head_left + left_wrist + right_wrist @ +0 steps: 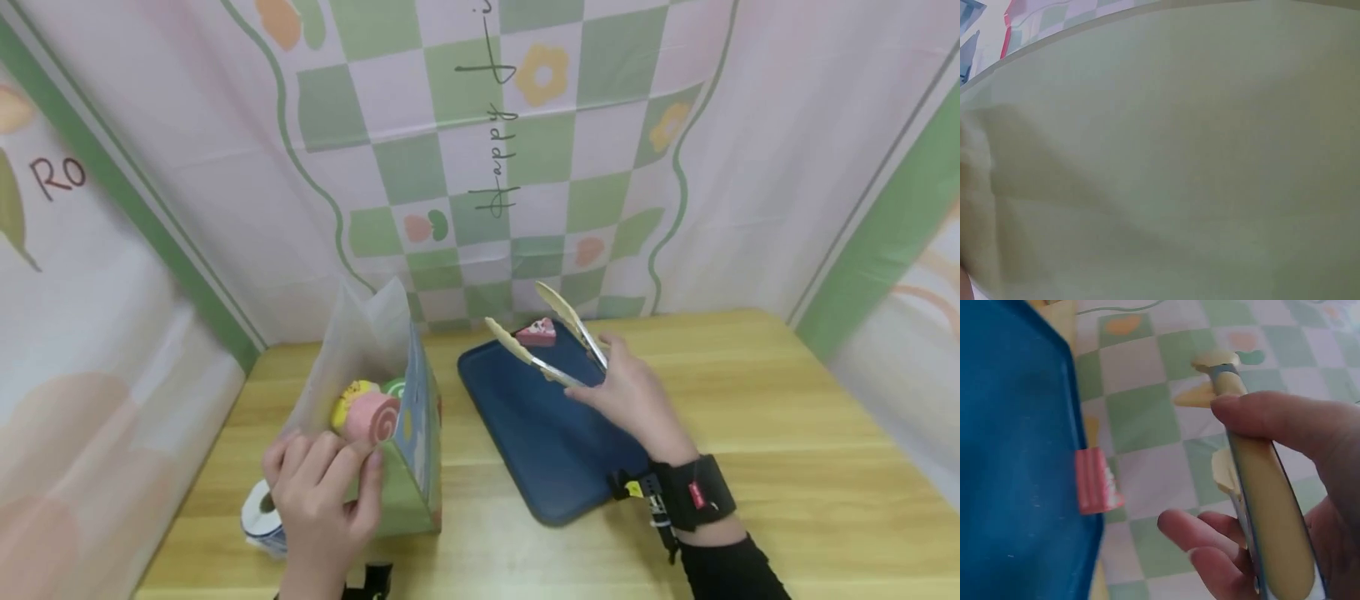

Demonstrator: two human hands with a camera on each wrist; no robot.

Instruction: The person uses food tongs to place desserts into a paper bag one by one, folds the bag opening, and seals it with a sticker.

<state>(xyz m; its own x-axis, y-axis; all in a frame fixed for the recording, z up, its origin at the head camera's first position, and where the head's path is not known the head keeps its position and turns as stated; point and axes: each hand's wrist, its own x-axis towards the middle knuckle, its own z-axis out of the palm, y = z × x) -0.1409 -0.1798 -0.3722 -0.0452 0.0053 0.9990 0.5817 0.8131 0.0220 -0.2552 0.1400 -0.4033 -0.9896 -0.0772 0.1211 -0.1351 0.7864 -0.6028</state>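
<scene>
Green roll (395,387) partly hidden behind pink roll (371,417), bag (1160,150) and tray (1016,456) cropped by wrist views

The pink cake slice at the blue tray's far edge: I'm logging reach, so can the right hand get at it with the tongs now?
Probably yes: the right hand holds the tongs with tips spread near the pink cake slice, and nothing visible on the blue tray blocks them.

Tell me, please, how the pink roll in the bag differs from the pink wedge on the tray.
The pink roll is rounded with a swirled end; the pink wedge is angular. The roll sits in the bag; the wedge lies at the far edge of the tray. Both are pink.
</scene>
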